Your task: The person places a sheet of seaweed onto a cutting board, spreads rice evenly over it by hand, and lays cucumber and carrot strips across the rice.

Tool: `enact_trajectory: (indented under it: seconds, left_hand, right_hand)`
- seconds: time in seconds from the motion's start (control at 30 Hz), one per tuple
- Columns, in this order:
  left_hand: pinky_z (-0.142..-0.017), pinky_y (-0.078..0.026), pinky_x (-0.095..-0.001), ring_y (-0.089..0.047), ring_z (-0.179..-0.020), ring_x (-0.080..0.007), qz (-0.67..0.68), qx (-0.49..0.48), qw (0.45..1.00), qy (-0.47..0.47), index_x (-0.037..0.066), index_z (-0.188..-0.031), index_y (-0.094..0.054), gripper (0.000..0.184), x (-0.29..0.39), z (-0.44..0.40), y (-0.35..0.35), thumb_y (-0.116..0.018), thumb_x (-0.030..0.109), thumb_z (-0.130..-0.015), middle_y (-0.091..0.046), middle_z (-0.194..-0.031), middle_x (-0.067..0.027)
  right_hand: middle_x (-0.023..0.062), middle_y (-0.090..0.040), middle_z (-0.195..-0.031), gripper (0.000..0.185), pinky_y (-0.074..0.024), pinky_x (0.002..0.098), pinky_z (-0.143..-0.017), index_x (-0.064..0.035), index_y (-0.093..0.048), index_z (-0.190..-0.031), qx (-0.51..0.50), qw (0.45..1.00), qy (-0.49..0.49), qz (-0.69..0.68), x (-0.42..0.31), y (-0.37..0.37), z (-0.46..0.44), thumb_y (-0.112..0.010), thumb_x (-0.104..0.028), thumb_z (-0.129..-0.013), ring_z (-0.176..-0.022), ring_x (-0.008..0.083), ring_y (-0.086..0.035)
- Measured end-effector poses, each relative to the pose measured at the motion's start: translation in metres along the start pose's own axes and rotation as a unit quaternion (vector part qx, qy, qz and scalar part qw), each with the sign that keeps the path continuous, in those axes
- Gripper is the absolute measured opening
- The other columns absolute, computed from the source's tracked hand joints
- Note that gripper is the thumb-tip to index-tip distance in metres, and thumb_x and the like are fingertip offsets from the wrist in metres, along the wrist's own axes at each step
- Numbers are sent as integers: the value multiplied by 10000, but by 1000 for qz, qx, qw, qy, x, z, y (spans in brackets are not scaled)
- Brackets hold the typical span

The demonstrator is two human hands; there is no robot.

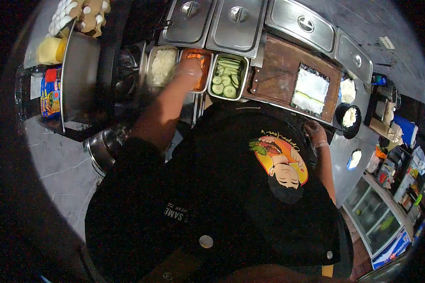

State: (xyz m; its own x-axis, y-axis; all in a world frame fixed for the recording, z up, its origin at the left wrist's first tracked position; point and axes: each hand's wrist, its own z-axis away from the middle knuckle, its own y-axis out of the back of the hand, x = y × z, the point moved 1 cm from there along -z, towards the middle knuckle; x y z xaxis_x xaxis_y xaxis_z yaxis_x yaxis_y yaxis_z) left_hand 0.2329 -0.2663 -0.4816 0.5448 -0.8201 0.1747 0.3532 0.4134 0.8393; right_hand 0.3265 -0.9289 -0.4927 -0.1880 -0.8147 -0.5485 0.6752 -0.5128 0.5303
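My left hand [188,71], in a clear plastic glove, reaches into a steel tray of orange shredded carrot [204,78]; its fingertips are hidden among the strips. To the right is a tray of cucumber slices and sticks [227,78]. On a brown cutting board [276,63] lies a dark seaweed sheet spread with white rice [312,85], and a pale green cucumber strip [310,97] crosses its near part. My gloved right hand [315,133] hangs by the counter's front edge, below the board, with its fingers curled in and no object visible in them.
A tray of pale shreds [164,67] adjoins the carrots. A knife [255,81] rests at the board's left edge. Lidded steel pans [236,28] line the back. A black bowl [348,120] stands to the right; egg cartons [93,16] are far left.
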Motion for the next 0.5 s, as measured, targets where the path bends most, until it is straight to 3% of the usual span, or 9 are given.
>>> enact_trajectory:
  seconds: [0.13,0.5]
  left_hand:
    - [-1051,-639,-515,-775,-1286,-392,-42,-55,994,78,118,-1323,-826,323,12,2,1,-629,220,-1089,-799,-1386,-183]
    - [-1061,-635,-501,-778,-1283,-390,-36,-59,993,98,79,-1306,-831,311,22,8,4,-668,205,-1073,-803,-1374,-199]
  right_hand:
    - [114,-816,-1193,338,-584,326,-806,10,-748,-1339,11,999,25,29,-4,3,4,-773,-216,-1088,-1006,187,-746]
    - [110,-818,-1194,315,-600,334,-774,6,-757,-1317,7,1000,-12,18,18,-3,3,-768,-212,-1090,-981,185,-747]
